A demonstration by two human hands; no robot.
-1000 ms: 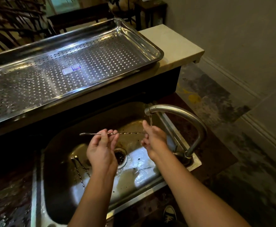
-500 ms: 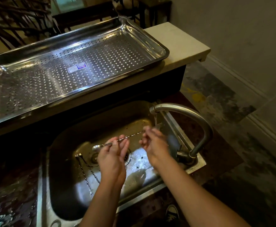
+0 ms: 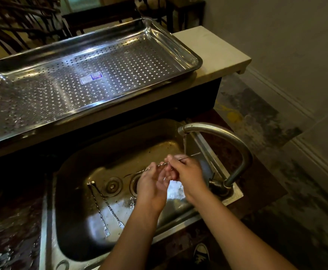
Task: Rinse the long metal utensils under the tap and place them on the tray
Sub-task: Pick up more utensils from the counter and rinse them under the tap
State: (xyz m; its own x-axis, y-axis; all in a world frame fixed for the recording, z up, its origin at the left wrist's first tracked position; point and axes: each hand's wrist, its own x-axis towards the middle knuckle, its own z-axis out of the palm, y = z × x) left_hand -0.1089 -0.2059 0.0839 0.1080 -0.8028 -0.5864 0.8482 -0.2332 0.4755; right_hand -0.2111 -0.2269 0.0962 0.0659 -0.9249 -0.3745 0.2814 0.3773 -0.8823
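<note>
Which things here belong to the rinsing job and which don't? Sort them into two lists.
Job:
- utensil held in left hand and right hand
- two utensils lying in the sink
- tap
- perforated tray

Lying about:
- drain strainer
- tray's sticker
- shoe

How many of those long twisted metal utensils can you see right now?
3. One utensil is held in both hands under the tap; two more lie on the sink floor, left. The arms may hide others.
</note>
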